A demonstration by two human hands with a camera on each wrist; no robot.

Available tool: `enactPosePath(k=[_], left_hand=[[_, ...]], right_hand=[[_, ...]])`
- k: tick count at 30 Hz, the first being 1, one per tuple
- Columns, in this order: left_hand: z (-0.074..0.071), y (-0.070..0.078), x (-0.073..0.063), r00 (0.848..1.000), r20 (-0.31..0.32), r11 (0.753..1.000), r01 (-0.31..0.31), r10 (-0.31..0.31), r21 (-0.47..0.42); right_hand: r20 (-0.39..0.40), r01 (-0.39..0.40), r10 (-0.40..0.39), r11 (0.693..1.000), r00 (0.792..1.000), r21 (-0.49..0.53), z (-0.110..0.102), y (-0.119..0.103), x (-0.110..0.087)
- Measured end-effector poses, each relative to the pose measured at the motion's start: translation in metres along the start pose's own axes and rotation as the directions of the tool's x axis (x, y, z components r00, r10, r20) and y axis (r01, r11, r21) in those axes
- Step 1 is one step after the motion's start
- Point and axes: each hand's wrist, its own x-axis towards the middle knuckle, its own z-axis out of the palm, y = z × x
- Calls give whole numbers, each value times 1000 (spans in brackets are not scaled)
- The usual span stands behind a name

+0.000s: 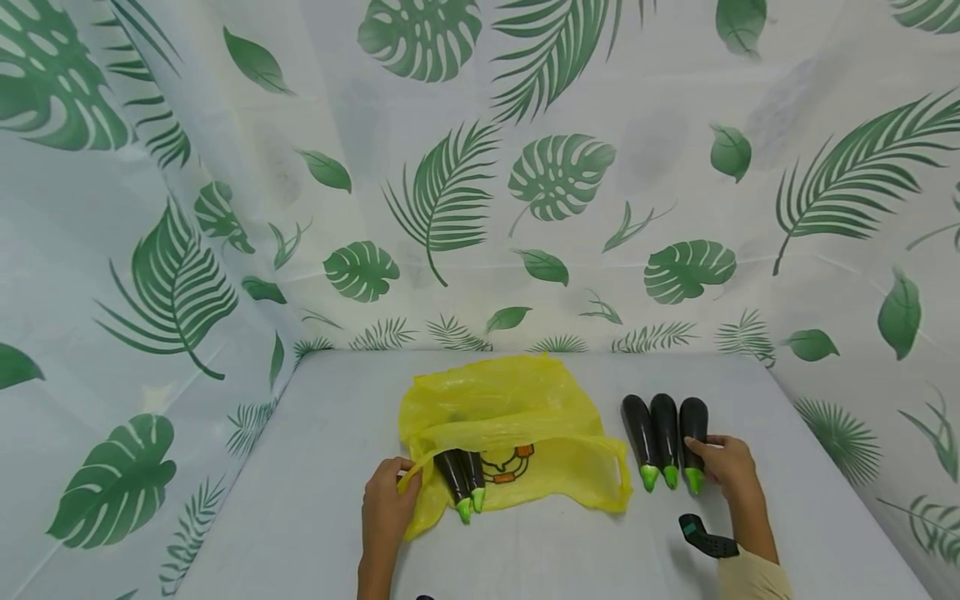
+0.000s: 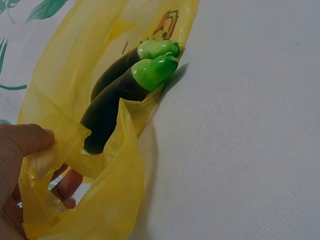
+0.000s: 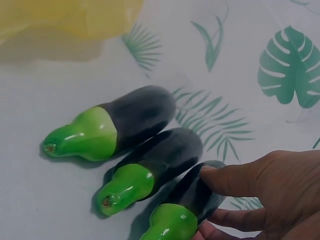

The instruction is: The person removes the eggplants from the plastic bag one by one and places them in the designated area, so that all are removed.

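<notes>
Nearest the camera, the left hand is pinching the edge of a yellow bag, where I am seeing a pair of eggplants resting in the mouth, stems out. Farther right on the tabletop, the right hand is gripping the outermost eggplant between thumb and fingers; its long axis is running near to far, green stem closest, and the bag is lying to its left, with two neighbouring eggplants sitting between. Plastic is hiding the pair's far ends from me; the gripped body is masking some right-hand fingertips, and the right wrist view is cutting off its stem end.
</notes>
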Motion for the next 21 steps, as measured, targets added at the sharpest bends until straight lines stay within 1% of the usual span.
enactPosePath(k=[2,5,10,14,17,21], left_hand=[[0,0,0,1000,2,1000,7,-7,2],[0,0,0,1000,12,1000,15,-15,4],[0,-1,-2,999,24,1000,31,-31,-1],[0,-3,-4,999,26,999,42,-42,-23],[0,-3,-4,999,24,999,39,-38,-25],[-1,-2,-1,999,16,999,31,-31,-24]], right_hand=[[1,-5,5,1000,1000,1,0,-5,-6],[4,-13,13,1000,1000,8,2,-7,-9],[1,-26,26,1000,1000,16,6,-5,-8],[-34,-35,35,999,999,10,9,-2,-7],[-42,-30,31,999,999,13,10,-2,-6],[-21,-14,14,1000,1000,26,8,-4,-6]])
